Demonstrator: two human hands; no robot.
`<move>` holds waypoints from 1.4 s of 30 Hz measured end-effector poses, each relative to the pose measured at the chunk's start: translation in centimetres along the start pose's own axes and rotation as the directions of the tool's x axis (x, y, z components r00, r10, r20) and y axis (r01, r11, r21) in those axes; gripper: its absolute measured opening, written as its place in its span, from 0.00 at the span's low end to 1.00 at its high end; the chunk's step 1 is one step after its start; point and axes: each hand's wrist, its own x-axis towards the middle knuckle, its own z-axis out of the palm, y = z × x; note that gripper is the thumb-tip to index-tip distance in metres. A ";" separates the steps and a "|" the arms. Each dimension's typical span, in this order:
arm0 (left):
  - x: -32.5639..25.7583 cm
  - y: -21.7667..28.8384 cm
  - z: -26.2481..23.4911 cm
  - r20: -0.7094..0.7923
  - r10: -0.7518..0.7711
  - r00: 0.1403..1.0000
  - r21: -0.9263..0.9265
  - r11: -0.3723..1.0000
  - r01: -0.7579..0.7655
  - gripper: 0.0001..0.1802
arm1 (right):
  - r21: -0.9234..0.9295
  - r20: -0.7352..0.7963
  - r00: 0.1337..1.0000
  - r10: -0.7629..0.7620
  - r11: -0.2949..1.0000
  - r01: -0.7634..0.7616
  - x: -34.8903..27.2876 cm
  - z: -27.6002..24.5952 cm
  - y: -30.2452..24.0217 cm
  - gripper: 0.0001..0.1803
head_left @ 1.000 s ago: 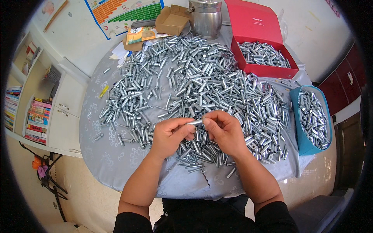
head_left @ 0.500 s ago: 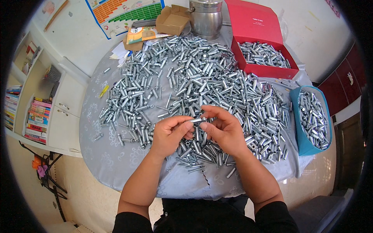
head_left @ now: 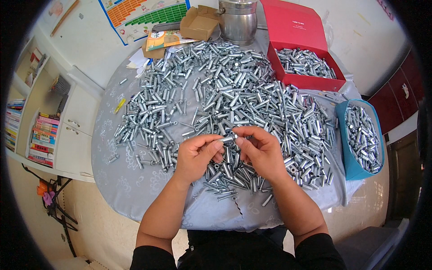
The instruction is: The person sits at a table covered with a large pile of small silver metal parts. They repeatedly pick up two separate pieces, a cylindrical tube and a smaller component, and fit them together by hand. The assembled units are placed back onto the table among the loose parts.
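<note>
Two hands meet over the near half of the round table (head_left: pixel 117 180), and between them sits one silvery sleeve anchor (head_left: pixel 227 139), held just above the heap! The left hand (head_left: pixel 194 155) has it pinched at its left end, thumb against forefinger, the other fingers curled under; the right hand (head_left: pixel 262 155) answers from the other side, thumb and forefinger closed on the right end. Below and around them, a great sprawl of loose metal anchors (head_left: pixel 243 96) runs from close to the near edge right up toward the far edge. Over at the far right, a red box (head_left: pixel 310 82) stands with its lid up, loaded with more; by the right edge, a blue bin (head_left: pixel 352 166) is heaped with them too. Along the far edge, a steel pot (head_left: pixel 238 24) stands beside an open cardboard box (head_left: pixel 198 27), with a booklet (head_left: pixel 162 41) just to the left. And out toward the left edge, beside the scatter, lies a slim yellow object (head_left: pixel 120 105).
</note>
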 end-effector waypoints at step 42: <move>0.2 0.3 -0.2 -0.110 -0.048 0.993 0.029 0.998 0.051 0.20 | -0.089 0.003 0.991 -0.137 0.987 0.137 0.0 0.2 1.0 0.11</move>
